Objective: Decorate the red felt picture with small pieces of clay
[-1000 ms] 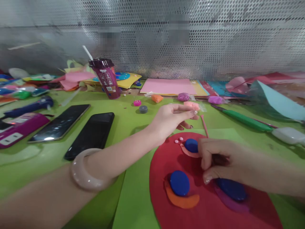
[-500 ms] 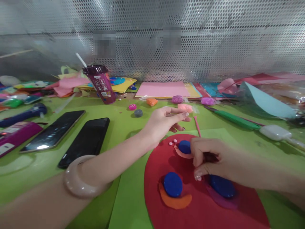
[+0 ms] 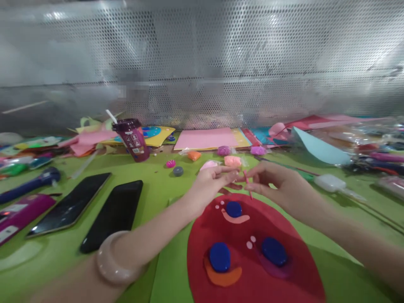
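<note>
Your right hand [image 3: 284,185] has left the middle of the red oval [image 3: 252,282] for its far edge, and the thin pink stick [image 3: 250,192] that lay just beyond that edge is now between your right thumb and fingertips. Two small pale dots [image 3: 253,239] now show beside the right-hand blue disc [image 3: 274,251], where your hand was in the way before.

Your hands nearly meet. Your left hand [image 3: 208,184], its fingers loosely curled, points at the stick; you cannot tell from here whether it touches the stick or grips anything. A smooth, glossy bangle [image 3: 115,261] rings your left forearm.

The oval is flat and matte, lying on a green sheet [image 3: 173,261] over the green surface [image 3: 154,198]. Each of its three rounded, shiny blue discs sits against a flat crescent: orange [image 3: 224,278], salmon [image 3: 237,219] or purple [image 3: 279,271]. Two more pale dots lie by the salmon one.

Beyond your hands, a soft salmon lump [image 3: 232,161] and an orange lump [image 3: 194,156] lie with clear, crinkled plastic about them. Farther left, the maroon cup [image 3: 135,145] wears a dark lid and a white straw; its contents are hidden. Perforated metal [image 3: 189,54] rises behind everything.
</note>
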{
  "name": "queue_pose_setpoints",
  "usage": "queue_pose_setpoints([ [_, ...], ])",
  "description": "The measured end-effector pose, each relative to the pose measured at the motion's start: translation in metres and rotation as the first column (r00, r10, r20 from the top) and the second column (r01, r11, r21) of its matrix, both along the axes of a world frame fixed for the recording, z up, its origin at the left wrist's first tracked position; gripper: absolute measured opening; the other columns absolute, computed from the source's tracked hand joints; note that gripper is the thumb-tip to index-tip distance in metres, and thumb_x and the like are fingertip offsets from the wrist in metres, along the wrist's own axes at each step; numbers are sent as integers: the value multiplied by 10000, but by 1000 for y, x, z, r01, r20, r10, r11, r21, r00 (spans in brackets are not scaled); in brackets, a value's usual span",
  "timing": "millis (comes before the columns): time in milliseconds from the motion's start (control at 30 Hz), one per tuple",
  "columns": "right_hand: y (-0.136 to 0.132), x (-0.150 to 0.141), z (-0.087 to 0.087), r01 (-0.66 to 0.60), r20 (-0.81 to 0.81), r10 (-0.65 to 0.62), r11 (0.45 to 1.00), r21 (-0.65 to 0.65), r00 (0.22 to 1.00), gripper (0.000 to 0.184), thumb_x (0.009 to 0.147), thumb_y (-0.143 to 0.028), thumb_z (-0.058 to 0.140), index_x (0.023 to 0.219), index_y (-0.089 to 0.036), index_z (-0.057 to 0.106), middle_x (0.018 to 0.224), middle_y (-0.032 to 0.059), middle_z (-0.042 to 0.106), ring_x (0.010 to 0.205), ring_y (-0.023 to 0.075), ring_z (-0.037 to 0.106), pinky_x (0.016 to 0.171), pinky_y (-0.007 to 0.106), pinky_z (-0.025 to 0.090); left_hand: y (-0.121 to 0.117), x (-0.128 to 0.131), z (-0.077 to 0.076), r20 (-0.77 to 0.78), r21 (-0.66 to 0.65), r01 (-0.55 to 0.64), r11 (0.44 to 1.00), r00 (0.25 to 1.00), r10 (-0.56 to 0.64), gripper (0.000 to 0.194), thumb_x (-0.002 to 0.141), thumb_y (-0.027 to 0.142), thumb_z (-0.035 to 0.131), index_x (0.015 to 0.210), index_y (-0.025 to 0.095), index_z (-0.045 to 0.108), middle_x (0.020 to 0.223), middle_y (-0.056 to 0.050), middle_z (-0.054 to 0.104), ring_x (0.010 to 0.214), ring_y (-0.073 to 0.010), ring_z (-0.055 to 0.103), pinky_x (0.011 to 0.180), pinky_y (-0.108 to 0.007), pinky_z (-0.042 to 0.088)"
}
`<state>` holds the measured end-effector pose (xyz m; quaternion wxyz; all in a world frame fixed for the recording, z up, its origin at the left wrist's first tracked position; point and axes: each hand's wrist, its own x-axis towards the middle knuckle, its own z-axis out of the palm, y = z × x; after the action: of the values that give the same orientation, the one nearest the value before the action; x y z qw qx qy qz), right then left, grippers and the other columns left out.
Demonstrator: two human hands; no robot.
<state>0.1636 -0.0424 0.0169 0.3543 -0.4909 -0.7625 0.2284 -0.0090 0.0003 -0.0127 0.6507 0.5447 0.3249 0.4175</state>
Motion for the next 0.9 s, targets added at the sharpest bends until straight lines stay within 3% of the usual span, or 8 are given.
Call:
queue_pose_setpoints([
  [100,5,-5,-1,21,89,-41,977,213,995,149,774,-344,623,889,-249,632,800,10,560,681,155,534,612,293,444,-2,2,0,29,9,15,1000,999,-15,264,758,249,643,1007,158,646,866,-61,691,697,-112,627,574,-190,473],
  [300,14,-20,-12,-44,168,-37,889,456,985,65,816,-188,580,838,-177,640,844,51,546,802,181,539,720,327,467,-1,2,-1,68,15,-27,1000,997,26,378,757,303,650,1099,150,599,886,-69,676,687,-118,622,580,-208,483],
  [500,25,-23,-15,-56,190,-47,865,499,981,98,812,-136,575,775,-175,657,787,38,574,750,170,544,695,325,474,2,0,-3,74,11,-64,998,995,63,389,775,347,628,1106,147,584,813,-68,680,646,-129,634,570,-218,484],
  [700,25,-13,-20,-80,168,-10,851,518,986,159,862,-155,507,831,-185,661,869,53,600,787,157,578,701,298,492,2,-1,-2,55,34,-1,999,998,-1,395,767,298,648,1129,165,564,904,-81,664,703,-151,653,596,-234,500],
  [900,29,-8,-32,-151,252,3,808,569,968,143,858,-193,530,849,-182,673,856,81,600,808,202,561,698,348,466,-1,-1,1,62,20,4,1000,998,-5,414,761,273,655,1137,136,547,957,-113,650,717,-149,644,604,-244,514],
])
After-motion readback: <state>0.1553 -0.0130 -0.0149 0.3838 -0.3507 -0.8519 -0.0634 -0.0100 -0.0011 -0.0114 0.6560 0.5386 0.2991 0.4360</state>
